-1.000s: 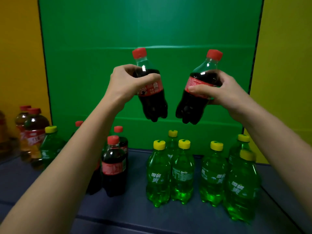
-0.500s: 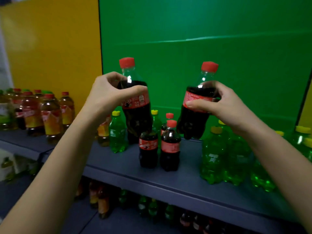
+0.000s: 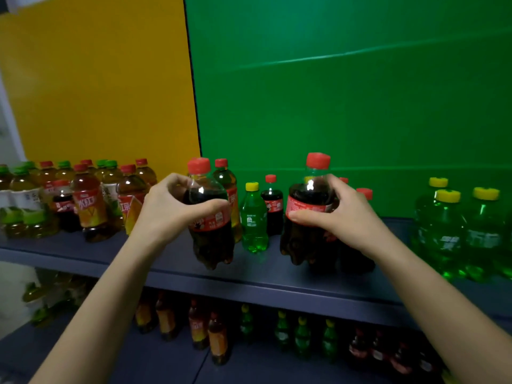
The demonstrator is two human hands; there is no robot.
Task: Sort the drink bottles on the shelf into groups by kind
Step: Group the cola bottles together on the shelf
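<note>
Now, from the head view, the only one given: the left hand (image 3: pixel 169 209) curls thumb and fingers round the shoulder of the left cola bottle (image 3: pixel 213 245). The right hand (image 3: pixel 346 220) wraps the label band of the right cola bottle (image 3: pixel 302 242) likewise. Both bottles are upright and low over the front of the shelf (image 3: pixel 277 275), just below the picture's centre. I cannot tell whether either base touches the board.

The step in hand looks like setting the pair down with the other colas. A small cola bottle (image 3: pixel 273 206) stands at twelve o'clock of the gap between them, and more red caps (image 3: pixel 365 193) show at two o'clock of the right hand. It would be best to lower each bottle straight, base flat, and keep the grip until the board takes the weight. The left bottle hangs close to the shelf's front lip, so it should land further back.

A lone green soda bottle (image 3: pixel 253 225) stands at three o'clock of the left bottle, between the two, and a sideways sweep would likely knock it. It probably belongs with the green soda group (image 3: pixel 448 234) at far three o'clock. Tea bottles (image 3: pixel 88 206) crowd the shelf at nine o'clock, one just behind the left bottle. At six o'clock, lower-shelf bottles (image 3: pixel 219 336) stand dimly.
</note>
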